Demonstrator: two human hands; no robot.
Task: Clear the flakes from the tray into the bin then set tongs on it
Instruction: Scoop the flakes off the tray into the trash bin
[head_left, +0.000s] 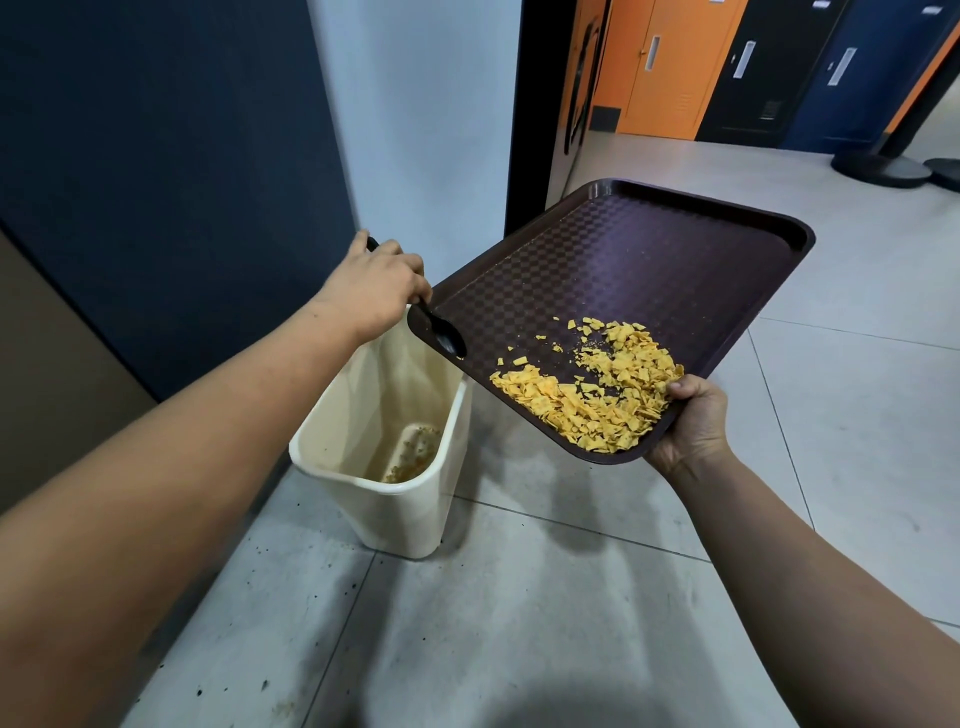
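Here, the left hand (371, 291) grips a black spoon (444, 335), its handle mostly hidden by the fingers. The right hand (693, 421) holds the tilted brown tray (649, 265) above the cream bin (384, 488). Yellow flakes (597, 395) heap at its low edge.

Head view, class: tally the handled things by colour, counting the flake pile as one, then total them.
Black: 1, spoon
Dark brown: 1, tray
Cream: 1, bin
Yellow: 1, flake pile
Total: 4

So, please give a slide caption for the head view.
Right hand tilts tray of flakes over bin; left hand holds spoon.
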